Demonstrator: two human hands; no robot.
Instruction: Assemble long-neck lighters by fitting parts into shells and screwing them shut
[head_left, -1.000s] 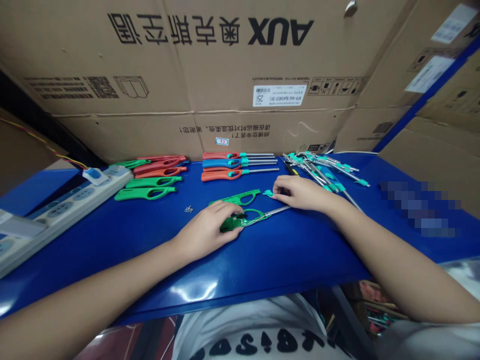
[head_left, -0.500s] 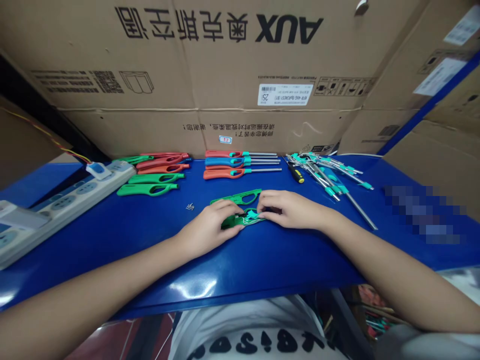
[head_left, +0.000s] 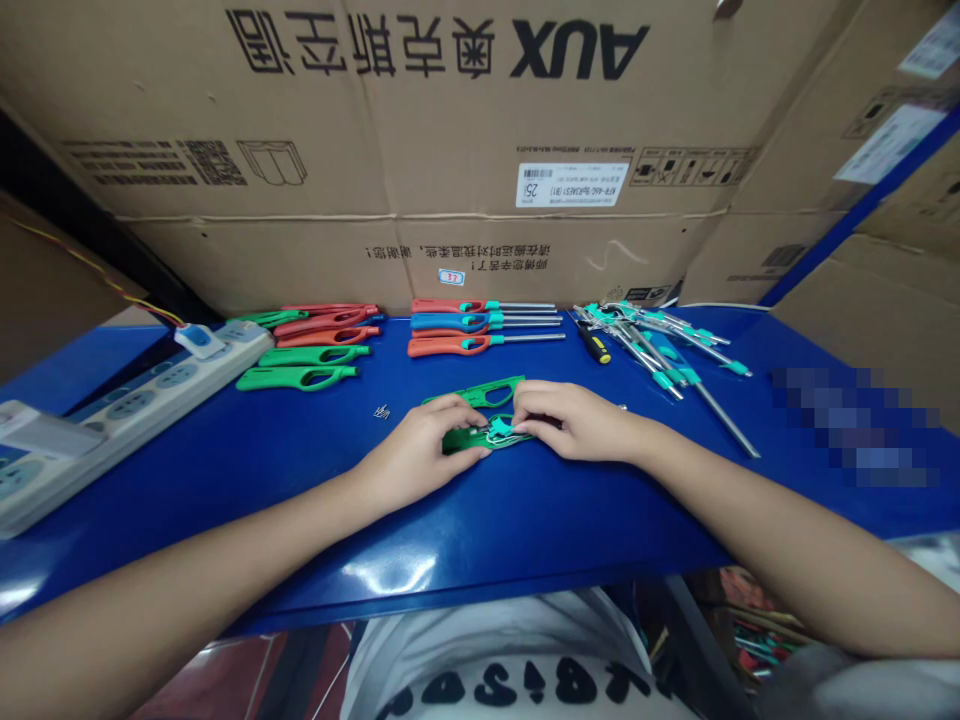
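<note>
Near the table's middle lies an open green lighter shell half (head_left: 459,440), hollow side up, with my left hand (head_left: 411,445) closed around its left end. In it sit a turquoise trigger (head_left: 499,429) and thin white wires. My right hand (head_left: 574,420) pinches the parts beside the trigger at the shell's right end; its fingertips hide what exactly they grip. A small metallic tip (head_left: 622,407) shows just past the right hand. Behind both hands rests the other green shell half (head_left: 487,392), close to the right fingertips.
Several small screws (head_left: 382,411) lie left of my hands. Farther back are green handles (head_left: 300,378), lighters with metal tubes (head_left: 450,346), a black-and-yellow screwdriver (head_left: 598,347) and a pile of tube assemblies (head_left: 664,345). A power strip (head_left: 120,405) runs along the left; cardboard (head_left: 450,120) walls the back.
My right fingers have shifted slightly left and down over the parts in the shell. A small metallic tip now shows past the right hand. The left hand keeps its hold.
</note>
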